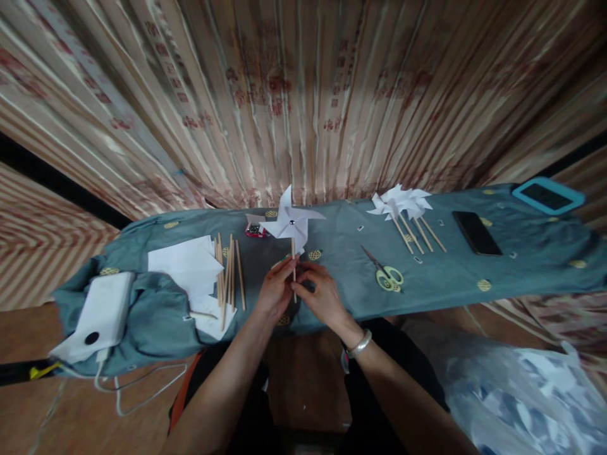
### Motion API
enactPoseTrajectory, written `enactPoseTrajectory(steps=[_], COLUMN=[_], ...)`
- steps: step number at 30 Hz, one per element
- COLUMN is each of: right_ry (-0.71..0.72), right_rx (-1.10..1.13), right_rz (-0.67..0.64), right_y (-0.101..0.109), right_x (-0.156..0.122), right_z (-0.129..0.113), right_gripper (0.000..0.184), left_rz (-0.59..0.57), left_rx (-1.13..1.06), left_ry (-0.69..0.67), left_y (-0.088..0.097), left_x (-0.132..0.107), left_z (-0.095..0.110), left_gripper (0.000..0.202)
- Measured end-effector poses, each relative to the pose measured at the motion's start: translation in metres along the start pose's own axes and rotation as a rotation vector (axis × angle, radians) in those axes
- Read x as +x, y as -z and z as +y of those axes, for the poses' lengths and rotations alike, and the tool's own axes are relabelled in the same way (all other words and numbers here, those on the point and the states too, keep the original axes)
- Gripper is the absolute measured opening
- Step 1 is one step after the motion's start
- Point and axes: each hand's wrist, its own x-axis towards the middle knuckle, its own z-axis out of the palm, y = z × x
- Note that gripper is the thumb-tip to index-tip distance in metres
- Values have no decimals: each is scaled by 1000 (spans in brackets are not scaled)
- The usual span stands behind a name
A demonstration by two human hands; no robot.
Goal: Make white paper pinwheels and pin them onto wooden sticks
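A white paper pinwheel (298, 226) with a dark-centred pin stands upright in front of me on a thin wooden stick. My left hand (275, 294) is closed around that stick below the blades. From the other side, my right hand (323, 296) has its fingers curled, thumb and fingertips against the lower stick. Just behind the blades on the left is a small red box (256, 229) of pins, its white flap up. Several loose wooden sticks (231, 272) lie left of my hands, partly over white paper sheets (183, 262). Scissors with light green handles (389, 278) rest to the right.
Several finished pinwheels (401, 202) lie at the back right of the cloth-covered table (446, 278). Beyond them are a black phone (477, 234) and a blue-framed device (549, 194). A white power bank (107, 306) with a cable sits far left. A plastic bag (516, 398) is at lower right.
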Motion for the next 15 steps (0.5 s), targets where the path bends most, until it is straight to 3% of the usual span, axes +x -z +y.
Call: enactPoseTrajectory(steps=[4,7,10,13,15], right_ry=[-8,-6,2,-57,-95], right_rx=[13,-6,-90,-412,-509], right_rz=[47,114,167,93,101], right_y=[1,16,46,84,108], right_x=[-2,2,12,29,44], right_z=[3,11,25,39,48], right_gripper=[9,12,16,19,19], left_rz=[-25,-18,-5,-8,4], left_rx=[5,21,77,114,118], left_ry=[-18,-32,-48,-61,-66], left_y=[-3,-4,-4,-6,-7], left_x=[-3,-8,-14,-20,-23], left_z=[-2,-2,-1,0,0], left_gripper=[34,41,46,49,50])
